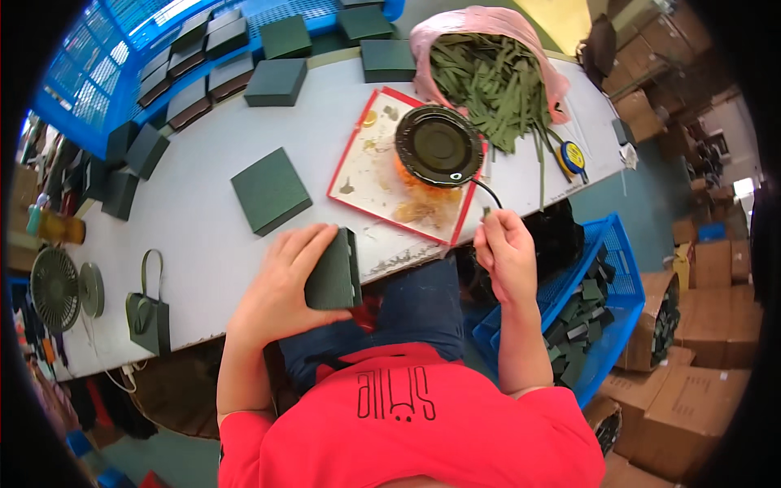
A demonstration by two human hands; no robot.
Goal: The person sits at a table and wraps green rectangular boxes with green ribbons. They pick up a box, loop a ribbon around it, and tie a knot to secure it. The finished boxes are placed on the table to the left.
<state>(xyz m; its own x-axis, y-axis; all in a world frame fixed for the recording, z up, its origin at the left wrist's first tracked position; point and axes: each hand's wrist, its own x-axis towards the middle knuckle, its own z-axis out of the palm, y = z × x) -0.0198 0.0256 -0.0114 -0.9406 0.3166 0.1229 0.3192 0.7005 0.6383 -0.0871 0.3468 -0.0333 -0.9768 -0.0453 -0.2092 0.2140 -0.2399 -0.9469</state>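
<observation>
- Left hand point(281, 272): fingers wrapped round box point(332, 275), center of frame.
- Right hand point(508, 250): fingertips pinching small green strip point(486, 211), right of center.
- Second box point(271, 191): flat on table point(195, 236), left of center.

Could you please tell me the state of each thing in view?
Left hand: closed on a green box
Right hand: pinching a small green piece
Loose box: lying flat
Round container: upright on a red-edged board
Pink bag: open, full of green strips
Right blue crate: open, holding green pieces
Strapped bag: upright, strap raised
Fan: cannot tell whether running
</observation>
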